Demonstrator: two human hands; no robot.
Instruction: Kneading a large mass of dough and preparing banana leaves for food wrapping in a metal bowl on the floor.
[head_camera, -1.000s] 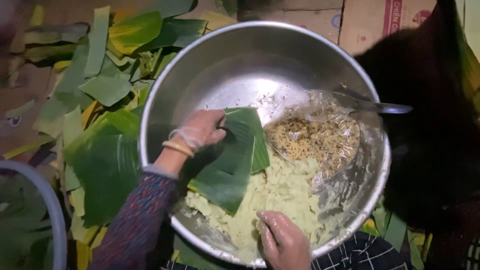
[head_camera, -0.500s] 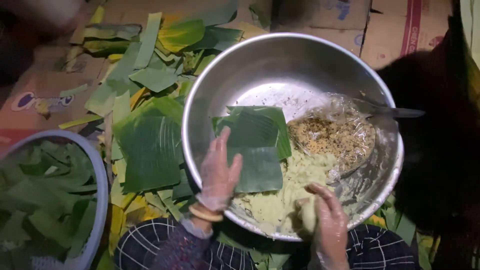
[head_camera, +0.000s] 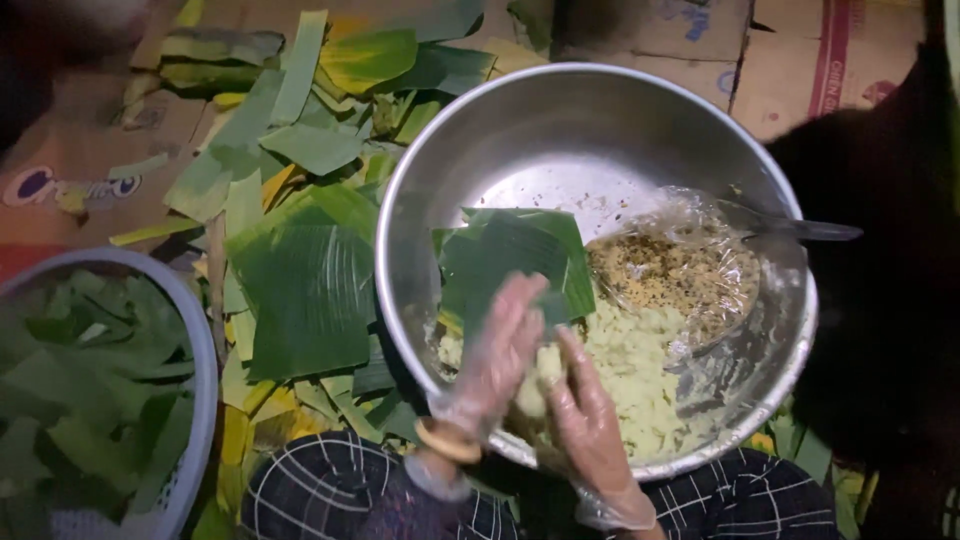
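Both gloved hands meet over the near side of a large steel bowl (head_camera: 560, 130). The left hand (head_camera: 495, 355) and right hand (head_camera: 585, 420) are pressed together, cupping a lump of pale yellow mash (head_camera: 535, 385) between the palms. More mash (head_camera: 640, 370) fills the bowl's near part, beside a banana leaf piece (head_camera: 510, 255) and a plastic bag of speckled filling (head_camera: 675, 275). Cut banana leaves (head_camera: 300, 280) lie left of the bowl, near a basket (head_camera: 195, 340) of leaves.

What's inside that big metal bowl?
The metal bowl holds pale yellow mash, a clear bag of speckled filling, folded green leaves and a spoon handle. The leaves and gloved hands cover what lies beneath.
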